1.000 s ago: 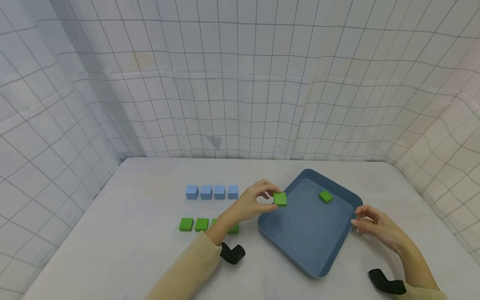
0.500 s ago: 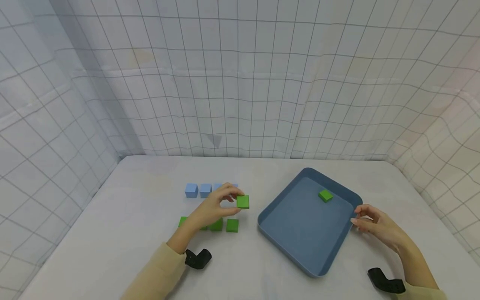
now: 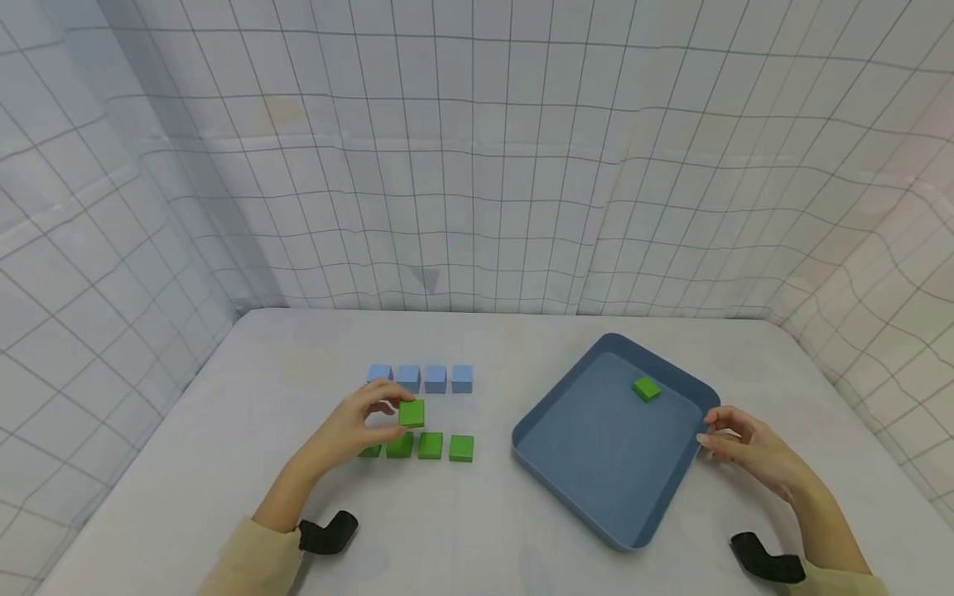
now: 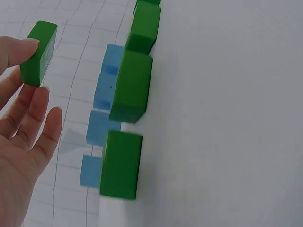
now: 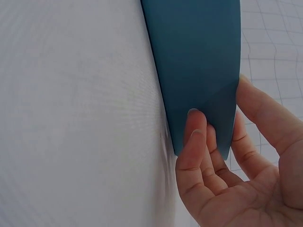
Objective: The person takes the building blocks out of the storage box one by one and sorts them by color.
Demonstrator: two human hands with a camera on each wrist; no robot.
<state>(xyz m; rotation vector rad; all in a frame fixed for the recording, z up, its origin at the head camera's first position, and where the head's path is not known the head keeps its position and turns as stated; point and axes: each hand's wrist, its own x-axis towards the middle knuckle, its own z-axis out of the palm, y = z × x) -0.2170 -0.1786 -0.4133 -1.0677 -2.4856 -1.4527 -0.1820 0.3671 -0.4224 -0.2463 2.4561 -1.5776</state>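
Note:
My left hand pinches a green block between thumb and fingers. The block is held above the table, between a row of several green blocks and a row of several blue cubes. In the left wrist view, the thumb presses one face of the held block while the lower fingers stay spread. My right hand is at the right corner of the blue-grey tray. The right wrist view has its thumb at the rim and bent fingers against the tray's outer wall.
One green block lies inside the tray, near its far corner. The white table ends at a hanging white grid-lined sheet, which also rises on both sides. Black devices sit at the left wrist and right wrist.
My left hand has moved left with the green block, from the tray's left edge to above the left part of the green row. The right hand and tray have stayed put.

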